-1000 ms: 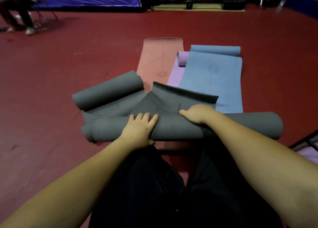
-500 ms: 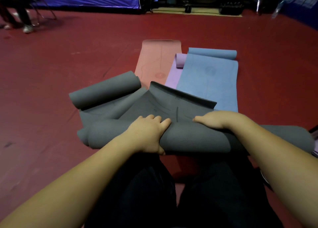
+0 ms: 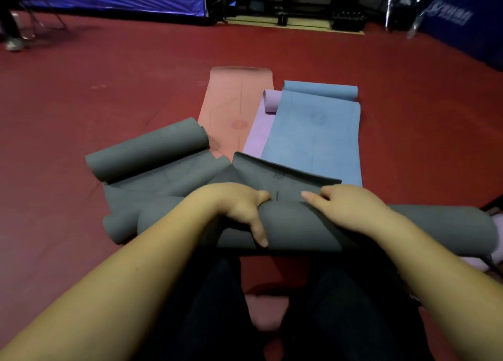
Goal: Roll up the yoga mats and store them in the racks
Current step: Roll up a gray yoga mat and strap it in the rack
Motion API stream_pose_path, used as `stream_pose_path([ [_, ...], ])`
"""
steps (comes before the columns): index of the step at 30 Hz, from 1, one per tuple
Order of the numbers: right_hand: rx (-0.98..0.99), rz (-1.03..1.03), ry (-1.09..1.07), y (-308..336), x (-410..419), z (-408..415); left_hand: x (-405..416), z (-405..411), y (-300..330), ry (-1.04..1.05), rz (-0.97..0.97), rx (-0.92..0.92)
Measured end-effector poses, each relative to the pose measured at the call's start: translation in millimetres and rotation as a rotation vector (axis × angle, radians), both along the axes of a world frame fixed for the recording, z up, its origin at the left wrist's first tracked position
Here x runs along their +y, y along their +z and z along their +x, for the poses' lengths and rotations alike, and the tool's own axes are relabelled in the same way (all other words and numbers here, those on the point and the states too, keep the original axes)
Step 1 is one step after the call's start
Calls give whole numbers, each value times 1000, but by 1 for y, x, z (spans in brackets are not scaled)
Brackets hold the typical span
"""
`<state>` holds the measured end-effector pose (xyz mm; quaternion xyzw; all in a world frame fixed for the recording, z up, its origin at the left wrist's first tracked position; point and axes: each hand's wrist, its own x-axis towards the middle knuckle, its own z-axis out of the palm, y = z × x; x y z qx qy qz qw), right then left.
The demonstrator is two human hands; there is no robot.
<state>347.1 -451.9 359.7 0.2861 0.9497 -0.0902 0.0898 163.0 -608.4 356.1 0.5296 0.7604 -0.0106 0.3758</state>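
Both hands curl over the grey mat roll (image 3: 296,224), left hand (image 3: 239,208) with thumb hooked down its near side, right hand (image 3: 351,211) gripping the top, likely keeping it tight; its short unrolled tail (image 3: 283,174) lies just beyond the hands

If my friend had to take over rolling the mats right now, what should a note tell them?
Left hand: gripping the near grey roll, thumb down its front.
Right hand: fingers curled over the top of the same roll.
That grey mat is nearly rolled; only a short flap remains flat.
A second grey mat lies to the left, partly rolled.
Beyond them, the orange mat lies flat; the purple mat and blue mat are rolled only at their far ends.
Left: finish every roll, then store them. No rack is clearly visible.
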Motion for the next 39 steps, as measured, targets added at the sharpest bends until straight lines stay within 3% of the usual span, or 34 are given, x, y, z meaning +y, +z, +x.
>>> stream_pose_path([
  [5,7,117,-10,-16,-10,0,9,-15,-3,56,-66,-248],
  [7,-11,115,-26,-18,-7,-7,9,-20,-7,105,-39,-268],
  [9,-34,109,-33,-19,-3,-14,9,-19,-12,135,62,-129],
  [13,-93,39,-28,-19,8,-28,5,-9,-24,244,396,338],
  [16,-153,-33,-24,-18,18,-36,-12,6,-37,263,575,532],
  [19,-211,-129,-56,-15,25,-43,-36,16,-57,42,626,712],
  [21,-228,-170,-72,-13,27,-47,-41,19,-61,-32,509,794],
  [24,-249,-211,-87,-10,26,-54,-32,15,-51,-42,323,787],
  [34,-276,-352,-45,9,24,-36,-33,19,-17,-169,419,693],
  [39,-270,-335,-68,-1,25,-24,-24,20,-11,-178,283,539],
])
